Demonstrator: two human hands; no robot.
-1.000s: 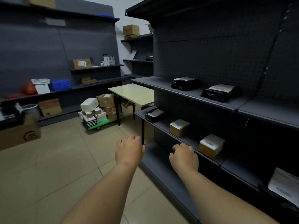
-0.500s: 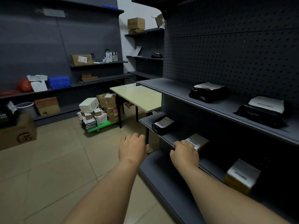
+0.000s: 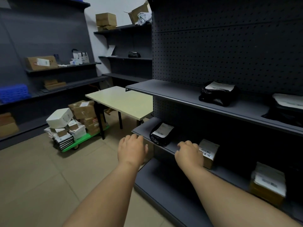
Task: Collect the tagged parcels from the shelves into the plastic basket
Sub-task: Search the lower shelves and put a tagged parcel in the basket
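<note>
With both hands empty, fingers loosely curled, the right hand [image 3: 190, 155] may nudge the small labelled box [image 3: 209, 153] backwards off its shelf [image 3: 172, 149].

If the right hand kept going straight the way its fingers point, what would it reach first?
Probably the black bagged parcel on the middle shelf; the right hand points toward it, though depth is unclear.

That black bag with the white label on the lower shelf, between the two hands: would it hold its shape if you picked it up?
Probably not. The black bag looks like soft, wrinkled plastic film, so it would likely sag and flop around its contents. Its glossy surface may be a bit slippery. It lies flat and low on the shelf, so it should slide when pushed, not roll or tip.
</note>
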